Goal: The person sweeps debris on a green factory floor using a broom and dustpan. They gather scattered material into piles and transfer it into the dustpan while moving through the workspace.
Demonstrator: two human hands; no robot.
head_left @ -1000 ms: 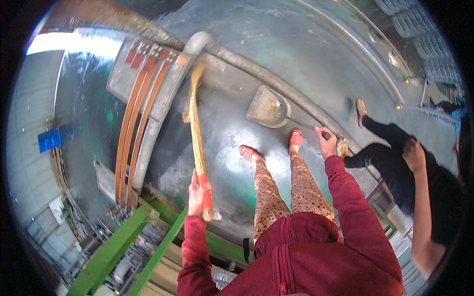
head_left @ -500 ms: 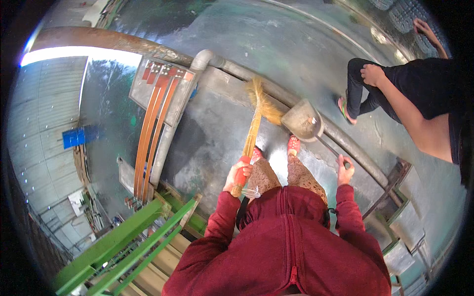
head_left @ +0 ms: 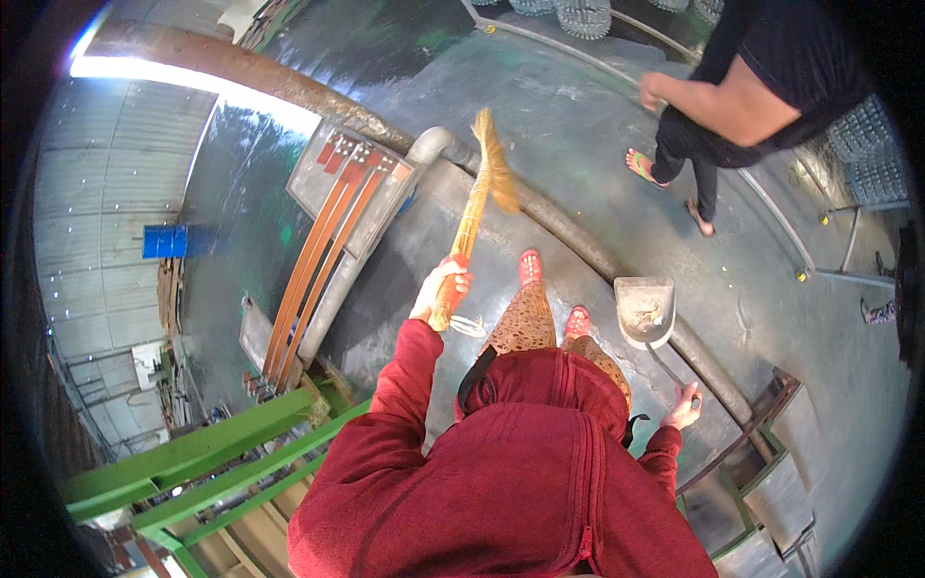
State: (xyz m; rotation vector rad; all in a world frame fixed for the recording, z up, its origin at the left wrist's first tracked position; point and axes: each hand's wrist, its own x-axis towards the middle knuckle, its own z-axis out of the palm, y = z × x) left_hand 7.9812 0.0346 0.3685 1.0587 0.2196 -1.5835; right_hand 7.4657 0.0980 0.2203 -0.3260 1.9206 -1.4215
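My left hand (head_left: 445, 292) is closed round the red grip of a straw broom (head_left: 470, 222). The broom points away from me, and its bristles spread over the long pipe on the floor. A pale loop of cord hangs from the handle's end. With my right hand (head_left: 682, 407) I grip the thin handle of a long-handled dustpan (head_left: 631, 328). Its pan is beside the same pipe, on my right, with a little greyish debris inside. Whether the pan touches the floor, I cannot tell.
A thick pipe (head_left: 578, 246) runs diagonally across the floor ahead. Past it walks a person in black (head_left: 713, 120). To my left are long orange bars (head_left: 313, 270), a green metal frame (head_left: 193, 453) and a blue drum (head_left: 165, 241). Metal box-like fixtures (head_left: 780, 491) stand at lower right.
The broom has swung away from the dustpan, out to the left and forward. My right hand and the dustpan are lower in view. The person in black has moved and is now walking.
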